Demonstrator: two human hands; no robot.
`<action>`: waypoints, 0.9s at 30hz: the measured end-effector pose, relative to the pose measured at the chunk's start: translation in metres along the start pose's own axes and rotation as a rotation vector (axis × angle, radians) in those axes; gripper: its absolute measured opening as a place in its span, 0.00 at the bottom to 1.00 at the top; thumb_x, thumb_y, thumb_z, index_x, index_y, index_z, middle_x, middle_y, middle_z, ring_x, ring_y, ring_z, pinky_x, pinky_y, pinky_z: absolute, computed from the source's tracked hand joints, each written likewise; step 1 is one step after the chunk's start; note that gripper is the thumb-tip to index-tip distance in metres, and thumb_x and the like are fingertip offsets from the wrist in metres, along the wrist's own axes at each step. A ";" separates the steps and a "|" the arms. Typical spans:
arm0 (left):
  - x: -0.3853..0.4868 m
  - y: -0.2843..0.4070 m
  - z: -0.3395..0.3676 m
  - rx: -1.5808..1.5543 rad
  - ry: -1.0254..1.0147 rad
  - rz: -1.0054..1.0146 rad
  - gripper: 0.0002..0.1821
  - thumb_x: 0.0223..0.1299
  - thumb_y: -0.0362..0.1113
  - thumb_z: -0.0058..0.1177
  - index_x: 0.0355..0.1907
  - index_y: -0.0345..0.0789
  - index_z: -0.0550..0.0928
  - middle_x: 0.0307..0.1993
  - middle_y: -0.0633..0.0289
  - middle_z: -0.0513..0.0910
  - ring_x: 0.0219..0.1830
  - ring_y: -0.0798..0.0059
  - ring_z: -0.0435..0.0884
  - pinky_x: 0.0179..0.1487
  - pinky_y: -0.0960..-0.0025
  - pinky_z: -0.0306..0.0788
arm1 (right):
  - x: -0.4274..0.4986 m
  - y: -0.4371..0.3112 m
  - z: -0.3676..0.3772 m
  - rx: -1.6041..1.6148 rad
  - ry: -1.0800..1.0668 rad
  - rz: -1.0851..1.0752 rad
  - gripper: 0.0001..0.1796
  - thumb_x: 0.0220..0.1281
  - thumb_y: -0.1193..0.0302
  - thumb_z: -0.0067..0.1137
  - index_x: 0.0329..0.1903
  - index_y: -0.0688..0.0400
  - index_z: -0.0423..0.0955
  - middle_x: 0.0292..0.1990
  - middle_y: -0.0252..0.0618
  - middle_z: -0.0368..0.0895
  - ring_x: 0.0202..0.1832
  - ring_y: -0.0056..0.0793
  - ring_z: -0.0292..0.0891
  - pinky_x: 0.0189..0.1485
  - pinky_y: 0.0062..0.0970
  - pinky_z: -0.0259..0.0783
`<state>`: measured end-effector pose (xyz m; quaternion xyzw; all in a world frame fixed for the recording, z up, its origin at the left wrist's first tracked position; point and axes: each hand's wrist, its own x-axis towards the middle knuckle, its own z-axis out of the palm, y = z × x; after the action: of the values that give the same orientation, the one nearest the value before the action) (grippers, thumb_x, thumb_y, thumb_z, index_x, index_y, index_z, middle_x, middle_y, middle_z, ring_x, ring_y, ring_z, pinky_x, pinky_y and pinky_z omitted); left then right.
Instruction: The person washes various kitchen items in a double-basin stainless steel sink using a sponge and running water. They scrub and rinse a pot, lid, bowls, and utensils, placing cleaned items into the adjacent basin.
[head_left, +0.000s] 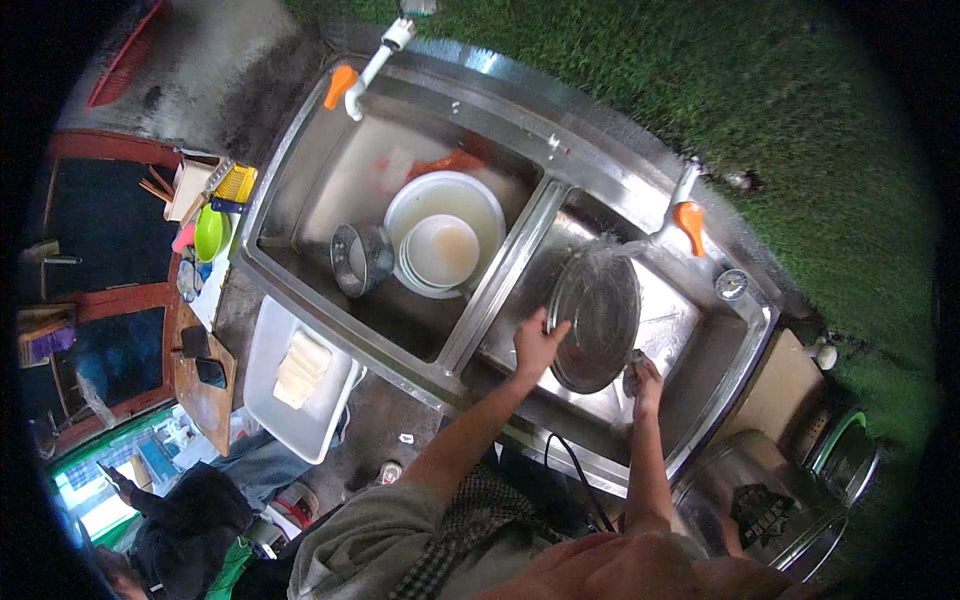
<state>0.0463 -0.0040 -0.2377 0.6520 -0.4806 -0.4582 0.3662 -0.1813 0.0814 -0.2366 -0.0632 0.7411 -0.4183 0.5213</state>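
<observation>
My left hand (536, 346) grips the left rim of a large round dark metal tray or lid (596, 330), tilted in the right basin (679, 375) of a stainless steel sink. Water runs from the right tap (682, 195) onto its upper part and splashes. In my right hand (646, 388) is a small grey scourer (634, 369), held at the lower right of the round piece. The left basin (322, 165) holds a large white bowl (480, 191) with smaller white bowls (444, 251) stacked in it. A grey speckled bowl (364, 260) leans beside it.
Left of the sink stands a white tub (262, 397) with pale folded cloths or slabs (302, 367). A green bowl (212, 232) sits on a side surface. Another person (187, 517) is at lower left. A large metal pot (757, 502) stands at right; grass (750, 90) lies beyond the sink.
</observation>
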 end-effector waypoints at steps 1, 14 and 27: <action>-0.013 0.017 0.003 0.052 -0.010 0.009 0.18 0.49 0.44 0.60 0.22 0.34 0.70 0.17 0.55 0.76 0.19 0.62 0.76 0.23 0.64 0.66 | -0.009 -0.017 -0.007 -0.059 0.047 0.041 0.15 0.57 0.70 0.53 0.46 0.62 0.75 0.28 0.28 0.77 0.26 0.17 0.67 0.30 0.19 0.63; -0.094 0.141 0.057 0.088 -0.805 0.488 0.26 0.53 0.40 0.57 0.57 0.44 0.71 0.56 0.54 0.72 0.48 0.59 0.78 0.47 0.62 0.73 | -0.053 -0.049 -0.098 0.351 -0.129 -0.081 0.15 0.52 0.68 0.55 0.41 0.63 0.76 0.36 0.36 0.79 0.37 0.27 0.74 0.43 0.25 0.68; 0.057 0.269 0.060 0.138 0.185 0.398 0.36 0.48 0.27 0.53 0.62 0.28 0.56 0.50 0.46 0.68 0.52 0.50 0.68 0.52 0.58 0.66 | 0.037 0.084 -0.115 -0.637 0.434 0.048 0.40 0.42 0.39 0.62 0.36 0.71 0.77 0.33 0.48 0.81 0.33 0.42 0.75 0.39 0.37 0.70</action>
<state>-0.0825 -0.1335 -0.0238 0.6071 -0.5942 -0.2812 0.4465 -0.2645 0.1791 -0.3086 -0.1146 0.9283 -0.1584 0.3162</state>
